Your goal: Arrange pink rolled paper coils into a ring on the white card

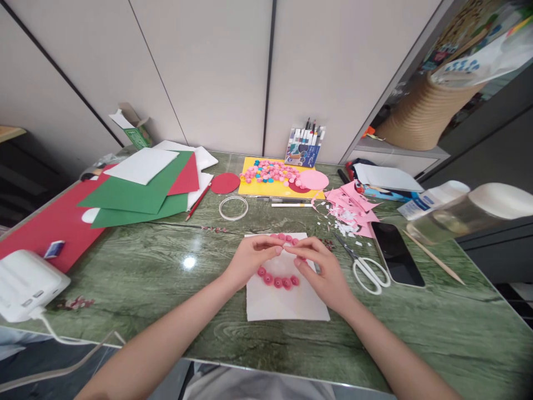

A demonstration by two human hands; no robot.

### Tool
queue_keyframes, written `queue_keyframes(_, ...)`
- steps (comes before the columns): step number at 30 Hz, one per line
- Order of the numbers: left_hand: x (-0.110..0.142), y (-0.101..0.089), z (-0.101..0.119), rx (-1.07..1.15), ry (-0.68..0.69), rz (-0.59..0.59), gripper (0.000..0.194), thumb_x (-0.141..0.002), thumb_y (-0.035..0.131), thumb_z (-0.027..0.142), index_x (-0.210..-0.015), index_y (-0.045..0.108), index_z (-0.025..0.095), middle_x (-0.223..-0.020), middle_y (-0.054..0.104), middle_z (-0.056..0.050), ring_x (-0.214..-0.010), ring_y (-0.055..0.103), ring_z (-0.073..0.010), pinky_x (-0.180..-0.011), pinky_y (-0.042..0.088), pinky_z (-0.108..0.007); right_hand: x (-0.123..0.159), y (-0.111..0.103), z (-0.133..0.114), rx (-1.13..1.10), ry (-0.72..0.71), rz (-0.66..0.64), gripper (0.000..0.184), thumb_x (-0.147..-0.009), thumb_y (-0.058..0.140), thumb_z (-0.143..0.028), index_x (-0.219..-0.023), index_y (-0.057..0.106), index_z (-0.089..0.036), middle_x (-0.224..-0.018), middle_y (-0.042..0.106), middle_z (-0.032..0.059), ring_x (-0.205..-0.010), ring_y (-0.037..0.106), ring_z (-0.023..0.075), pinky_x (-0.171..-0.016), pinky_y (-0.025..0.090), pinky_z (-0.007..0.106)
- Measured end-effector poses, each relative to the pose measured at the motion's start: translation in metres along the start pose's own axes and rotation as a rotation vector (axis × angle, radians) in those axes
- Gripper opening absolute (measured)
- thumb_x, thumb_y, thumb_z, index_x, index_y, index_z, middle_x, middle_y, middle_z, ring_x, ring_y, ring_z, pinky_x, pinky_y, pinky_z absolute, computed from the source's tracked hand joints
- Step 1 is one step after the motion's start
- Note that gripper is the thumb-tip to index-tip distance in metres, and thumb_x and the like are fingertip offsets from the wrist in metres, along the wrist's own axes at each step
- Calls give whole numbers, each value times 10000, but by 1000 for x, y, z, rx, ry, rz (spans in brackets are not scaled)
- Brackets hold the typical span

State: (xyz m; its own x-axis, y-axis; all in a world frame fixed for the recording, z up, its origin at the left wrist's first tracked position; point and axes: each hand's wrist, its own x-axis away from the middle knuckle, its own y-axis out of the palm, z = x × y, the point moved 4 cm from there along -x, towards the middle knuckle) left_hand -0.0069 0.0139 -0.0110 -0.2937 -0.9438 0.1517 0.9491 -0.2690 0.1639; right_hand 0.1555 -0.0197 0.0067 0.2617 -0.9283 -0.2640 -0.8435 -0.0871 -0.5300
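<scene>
Both hands meet above a white sheet that carries a curved line of small pink paper rosettes. More pink rosettes show behind my fingertips, so the far part of the curve is partly hidden. My left hand is closed in a pinch, thumb against fingers. Opposite it, my right hand has its thumb and fingers drawn together too, and the fingertips of the two hands nearly touch. Whatever lies between them is too small to make out. White-handled scissors lie right of my right hand.
Farther back, a yellow sheet bears many pink and blue pieces. Pink paper scraps and a phone lie right, near a clear bottle. Green paper and a white charger occupy the left. A wire coil lies mid-table.
</scene>
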Motion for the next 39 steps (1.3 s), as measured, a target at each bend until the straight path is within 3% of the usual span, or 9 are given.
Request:
queue_keyframes(5, 0, -2, 0, -175, 63, 13, 183, -700, 694, 314, -795, 711, 159, -826, 703, -54, -763, 621, -161, -704, 469, -263, 0, 0, 0, -39, 16, -7, 342, -825, 518, -148, -1086, 649, -325, -979, 543, 36, -951, 542, 166, -842, 449, 337)
queue_keyframes(18, 3, 2, 0, -276, 110, 29, 137, -751, 629, 279, -756, 654, 145, -779, 664, -48, -735, 600, -149, -708, 468, -262, 1, 0, -4, 97, 2, 51, 327, -805, 503, -126, -1040, 659, -292, -986, 549, 35, -921, 555, 163, -828, 458, 327)
queue_keyframes(39, 2, 8, -7, -242, 74, -15, 119, -743, 608, 261, -721, 617, 145, -712, 606, -17, -675, 537, -121, -664, 424, -242, -1, 2, -3, 134, 128, 56, 226, -821, 473, -138, -915, 627, -273, -976, 551, 20, -954, 538, 178, -857, 387, 343)
